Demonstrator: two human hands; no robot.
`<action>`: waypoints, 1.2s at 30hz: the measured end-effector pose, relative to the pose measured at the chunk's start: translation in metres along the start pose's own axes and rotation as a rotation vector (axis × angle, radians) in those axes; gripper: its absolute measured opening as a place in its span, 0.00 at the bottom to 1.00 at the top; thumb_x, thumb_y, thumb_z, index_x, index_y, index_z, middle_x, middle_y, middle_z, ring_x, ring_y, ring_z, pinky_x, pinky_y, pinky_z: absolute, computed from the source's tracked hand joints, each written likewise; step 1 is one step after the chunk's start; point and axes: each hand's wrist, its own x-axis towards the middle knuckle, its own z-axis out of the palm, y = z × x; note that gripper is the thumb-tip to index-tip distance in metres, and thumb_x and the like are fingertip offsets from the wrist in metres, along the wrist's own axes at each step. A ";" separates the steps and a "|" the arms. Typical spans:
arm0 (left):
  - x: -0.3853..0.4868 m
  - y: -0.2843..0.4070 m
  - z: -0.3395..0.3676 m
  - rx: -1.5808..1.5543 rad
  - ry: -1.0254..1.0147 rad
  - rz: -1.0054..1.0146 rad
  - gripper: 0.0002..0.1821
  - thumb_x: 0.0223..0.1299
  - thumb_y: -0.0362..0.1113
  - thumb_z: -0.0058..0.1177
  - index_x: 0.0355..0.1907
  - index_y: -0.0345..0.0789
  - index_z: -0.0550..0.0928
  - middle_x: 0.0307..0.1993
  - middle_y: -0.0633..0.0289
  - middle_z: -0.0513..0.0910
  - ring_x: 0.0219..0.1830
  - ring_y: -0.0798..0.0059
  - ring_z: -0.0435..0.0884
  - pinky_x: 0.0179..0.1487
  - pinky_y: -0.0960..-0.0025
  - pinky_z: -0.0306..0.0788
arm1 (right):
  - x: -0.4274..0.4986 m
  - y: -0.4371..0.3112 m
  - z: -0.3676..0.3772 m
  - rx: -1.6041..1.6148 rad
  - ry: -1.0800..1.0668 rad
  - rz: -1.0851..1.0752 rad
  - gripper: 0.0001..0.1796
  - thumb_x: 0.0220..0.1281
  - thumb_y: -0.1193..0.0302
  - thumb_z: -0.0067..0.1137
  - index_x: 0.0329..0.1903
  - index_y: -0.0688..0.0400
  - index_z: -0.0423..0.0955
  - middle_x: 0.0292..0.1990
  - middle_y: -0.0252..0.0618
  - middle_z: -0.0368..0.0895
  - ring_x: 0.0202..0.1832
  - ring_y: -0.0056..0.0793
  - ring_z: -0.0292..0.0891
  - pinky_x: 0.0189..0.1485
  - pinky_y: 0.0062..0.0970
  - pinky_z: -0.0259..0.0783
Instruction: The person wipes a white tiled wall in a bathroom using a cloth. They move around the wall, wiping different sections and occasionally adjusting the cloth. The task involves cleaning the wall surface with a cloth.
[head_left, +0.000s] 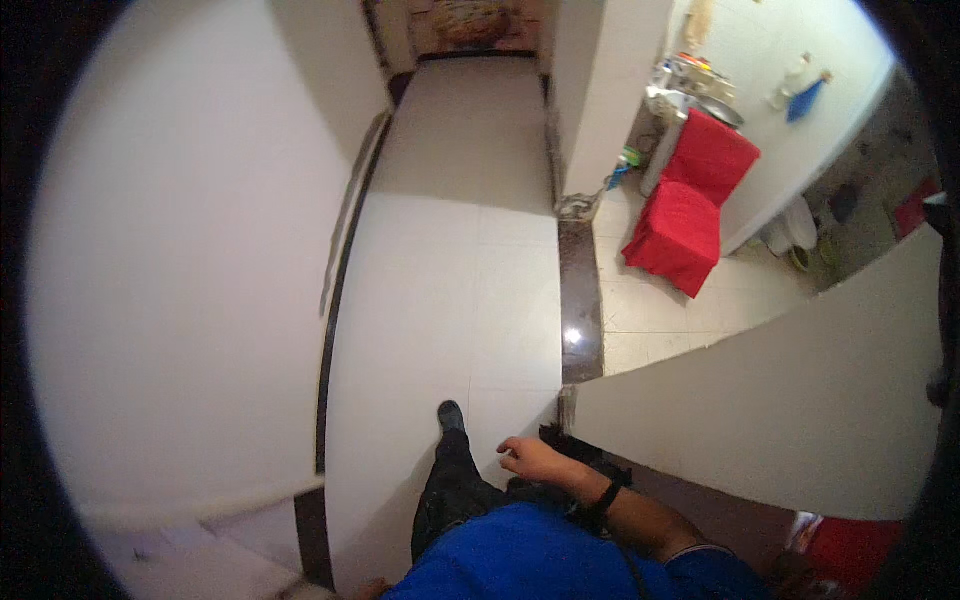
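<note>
My right hand (531, 459) hangs in front of my body at the right, over the pale tiled floor (442, 300). Its fingers are loosely bent and slightly apart, and I see nothing held in them. A dark band circles that wrist. Only a sliver of my left hand (373, 589) shows at the bottom edge, so its fingers are hidden. One foot in a dark shoe (450, 416) is forward on the corridor tiles.
A white wall (187, 262) runs along the left. On the right, a dark stone threshold (581, 300) leads to a room with a red-covered chair (690, 202). Beside that opening stands a pale wall (750, 382). Red fabric (855, 555) lies low at the right.
</note>
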 end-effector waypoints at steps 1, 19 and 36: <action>0.012 -0.020 -0.057 0.116 -0.006 0.010 0.17 0.66 0.47 0.55 0.36 0.35 0.89 0.39 0.45 0.89 0.46 0.45 0.88 0.51 0.45 0.80 | 0.016 -0.002 -0.009 0.044 0.066 0.020 0.24 0.72 0.59 0.60 0.63 0.60 0.79 0.46 0.54 0.90 0.48 0.47 0.88 0.55 0.43 0.81; 0.271 0.556 -0.675 -0.306 0.301 0.714 0.20 0.78 0.42 0.50 0.63 0.32 0.80 0.47 0.55 0.89 0.48 0.68 0.86 0.55 0.65 0.79 | 0.191 0.027 -0.331 0.548 0.469 0.187 0.21 0.73 0.60 0.57 0.56 0.63 0.82 0.44 0.48 0.92 0.44 0.40 0.90 0.49 0.40 0.84; 0.411 0.868 -0.797 1.218 0.088 0.628 0.17 0.65 0.45 0.55 0.39 0.34 0.91 0.46 0.47 0.90 0.47 0.44 0.89 0.52 0.46 0.82 | 0.133 0.257 -0.536 0.396 0.794 0.801 0.23 0.65 0.55 0.58 0.43 0.65 0.85 0.42 0.61 0.88 0.45 0.57 0.87 0.51 0.48 0.81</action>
